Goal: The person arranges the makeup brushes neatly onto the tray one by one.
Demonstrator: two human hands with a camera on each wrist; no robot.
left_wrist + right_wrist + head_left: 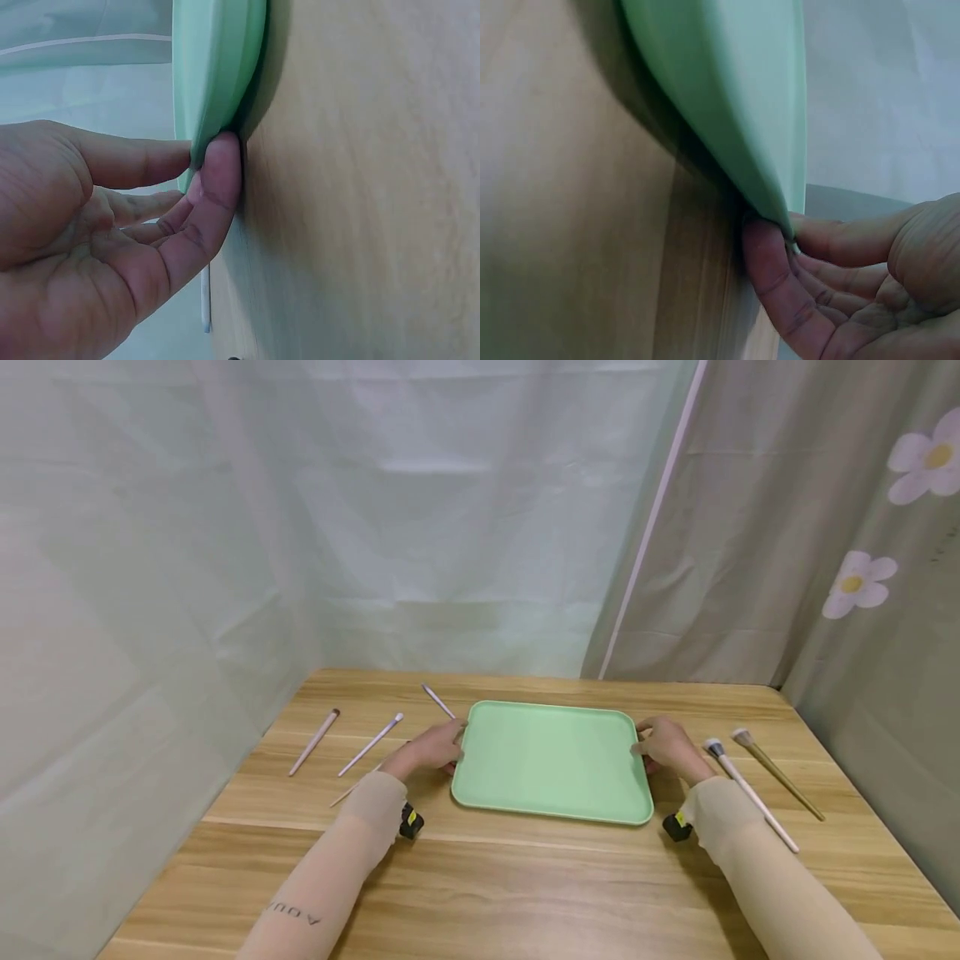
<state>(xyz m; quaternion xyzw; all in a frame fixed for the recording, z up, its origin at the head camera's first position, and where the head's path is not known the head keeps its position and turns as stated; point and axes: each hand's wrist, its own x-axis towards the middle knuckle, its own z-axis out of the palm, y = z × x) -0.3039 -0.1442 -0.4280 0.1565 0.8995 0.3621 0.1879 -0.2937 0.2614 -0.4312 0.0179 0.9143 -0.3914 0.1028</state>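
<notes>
I have the left hand [431, 748] and the right hand [666, 747] at opposite short ends of a pale green tray [551, 762], which sits around the middle of the table [487, 893]. In the left wrist view, the left fingers [218, 174] grasp the rim, thumb on the upper side and the others curled beneath. On my right, the right fingers [771, 264] pinch the other end in the same way, with fingertips tucked between tray and wood; I cannot tell whether the tray's underside touches the table anywhere. Left of the tray I see a dark-tipped brush [314, 742], a pale brush [371, 745] and a thin stick [345, 795] partly covered by the left arm, while a small brush [437, 700] lies just beyond the left hand. Near my right arm are a white-handled brush [753, 796], partly hidden by the sleeve [726, 814], and a gold-handled brush [782, 776].
</notes>
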